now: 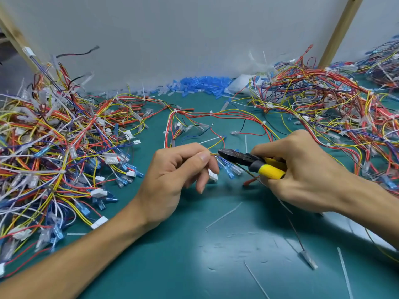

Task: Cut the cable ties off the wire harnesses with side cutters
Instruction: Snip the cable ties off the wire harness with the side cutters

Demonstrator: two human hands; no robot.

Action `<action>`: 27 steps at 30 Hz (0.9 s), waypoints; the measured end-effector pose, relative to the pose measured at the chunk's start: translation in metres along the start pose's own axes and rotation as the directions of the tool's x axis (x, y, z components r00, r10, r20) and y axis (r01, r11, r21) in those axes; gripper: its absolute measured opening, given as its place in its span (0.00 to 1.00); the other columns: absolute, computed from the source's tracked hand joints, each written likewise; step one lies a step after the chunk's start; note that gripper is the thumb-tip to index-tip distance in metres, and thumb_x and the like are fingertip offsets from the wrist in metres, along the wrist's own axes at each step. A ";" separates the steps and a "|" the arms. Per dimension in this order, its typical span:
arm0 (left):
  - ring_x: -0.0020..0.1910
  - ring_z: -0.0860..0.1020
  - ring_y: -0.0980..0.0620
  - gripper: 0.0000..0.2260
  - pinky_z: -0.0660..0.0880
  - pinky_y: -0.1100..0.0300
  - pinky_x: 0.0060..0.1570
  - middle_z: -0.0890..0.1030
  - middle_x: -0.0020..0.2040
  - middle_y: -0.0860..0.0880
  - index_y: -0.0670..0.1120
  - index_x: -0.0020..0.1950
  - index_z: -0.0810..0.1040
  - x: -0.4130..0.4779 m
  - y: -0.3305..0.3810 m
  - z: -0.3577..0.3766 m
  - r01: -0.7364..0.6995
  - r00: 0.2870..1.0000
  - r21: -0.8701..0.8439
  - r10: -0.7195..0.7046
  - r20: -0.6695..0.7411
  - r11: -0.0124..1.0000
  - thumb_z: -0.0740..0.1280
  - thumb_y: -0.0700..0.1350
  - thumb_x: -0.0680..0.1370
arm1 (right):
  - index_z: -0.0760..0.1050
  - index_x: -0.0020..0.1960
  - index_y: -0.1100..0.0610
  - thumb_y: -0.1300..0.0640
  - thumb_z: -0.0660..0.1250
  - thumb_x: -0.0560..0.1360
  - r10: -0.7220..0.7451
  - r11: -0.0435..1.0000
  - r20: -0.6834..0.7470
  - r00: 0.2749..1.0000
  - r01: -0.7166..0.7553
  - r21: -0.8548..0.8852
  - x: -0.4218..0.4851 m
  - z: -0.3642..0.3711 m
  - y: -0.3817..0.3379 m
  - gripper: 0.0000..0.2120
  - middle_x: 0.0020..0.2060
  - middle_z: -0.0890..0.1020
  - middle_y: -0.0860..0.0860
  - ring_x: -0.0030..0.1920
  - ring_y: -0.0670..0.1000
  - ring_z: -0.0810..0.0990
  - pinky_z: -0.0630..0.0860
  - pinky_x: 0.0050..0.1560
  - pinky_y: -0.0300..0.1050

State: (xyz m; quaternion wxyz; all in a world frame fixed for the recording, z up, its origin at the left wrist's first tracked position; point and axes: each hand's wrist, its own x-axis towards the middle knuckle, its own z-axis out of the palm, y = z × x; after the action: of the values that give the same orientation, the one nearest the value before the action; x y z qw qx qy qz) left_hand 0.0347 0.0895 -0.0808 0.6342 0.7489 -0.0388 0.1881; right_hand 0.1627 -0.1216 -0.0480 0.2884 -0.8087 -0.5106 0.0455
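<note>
A wire harness [194,117] of red, yellow and blue wires loops across the green mat [194,244] in the middle. My left hand [174,175] pinches its wire bundle between thumb and forefinger, a white connector [212,175] hanging below the fingers. My right hand [302,171] grips the yellow-and-black side cutters [252,161]. The cutter's dark jaws point left and touch the wires right beside my left thumb. Blue terminals [231,171] hang under the jaws. White cable ties [211,113] still ring the harness farther back.
A big tangle of harnesses [54,147] fills the left side and another pile [323,104] the right. Blue sleeves [203,83] lie heaped along the grey back wall. Cut tie strips [224,214] and a loose wire with a terminal [307,258] lie on the near mat.
</note>
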 end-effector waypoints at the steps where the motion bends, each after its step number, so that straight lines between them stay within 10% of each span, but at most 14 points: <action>1: 0.29 0.68 0.41 0.16 0.64 0.59 0.31 0.74 0.27 0.45 0.43 0.44 0.82 0.000 0.000 0.000 -0.006 1.000 -0.001 0.006 -0.003 1.000 0.61 0.50 0.82 | 0.72 0.34 0.60 0.69 0.70 0.72 0.019 1.000 0.007 1.000 -0.019 0.016 0.000 0.000 0.000 0.11 0.29 0.61 0.58 0.34 0.50 0.55 0.54 0.30 0.49; 7: 0.28 0.66 0.40 0.15 0.62 0.56 0.30 0.72 0.27 0.43 0.42 0.42 0.82 -0.001 0.002 0.002 -0.041 0.998 0.005 0.041 -0.040 0.999 0.62 0.45 0.84 | 0.78 0.38 0.59 0.59 0.66 0.66 0.052 0.984 0.036 0.998 -0.057 0.168 0.000 0.005 -0.005 0.04 0.28 0.68 0.57 0.30 0.46 0.59 0.57 0.27 0.44; 18: 0.31 0.66 0.39 0.15 0.63 0.60 0.30 0.73 0.29 0.43 0.42 0.43 0.82 -0.001 0.002 0.005 -0.010 1.000 -0.048 0.009 -0.027 0.999 0.61 0.46 0.84 | 0.76 0.40 0.49 0.59 0.69 0.67 -0.137 0.985 -0.062 0.989 0.129 -0.118 0.007 0.000 0.009 0.05 0.30 0.71 0.44 0.33 0.48 0.67 0.61 0.31 0.41; 27: 0.32 0.65 0.34 0.15 0.61 0.49 0.29 0.75 0.31 0.46 0.42 0.46 0.84 -0.002 -0.002 0.004 -0.010 1.000 -0.018 0.009 -0.028 1.000 0.60 0.42 0.85 | 0.76 0.37 0.57 0.62 0.66 0.70 -0.133 0.988 -0.067 0.989 0.126 -0.089 0.004 0.003 0.006 0.03 0.27 0.65 0.54 0.33 0.52 0.57 0.57 0.29 0.48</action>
State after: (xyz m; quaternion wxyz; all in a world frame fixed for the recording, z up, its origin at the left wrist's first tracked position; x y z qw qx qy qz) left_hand 0.0345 0.0856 -0.0834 0.6405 0.7404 -0.0352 0.2011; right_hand 0.1681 -0.1183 -0.0529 0.2746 -0.7865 -0.5527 -0.0245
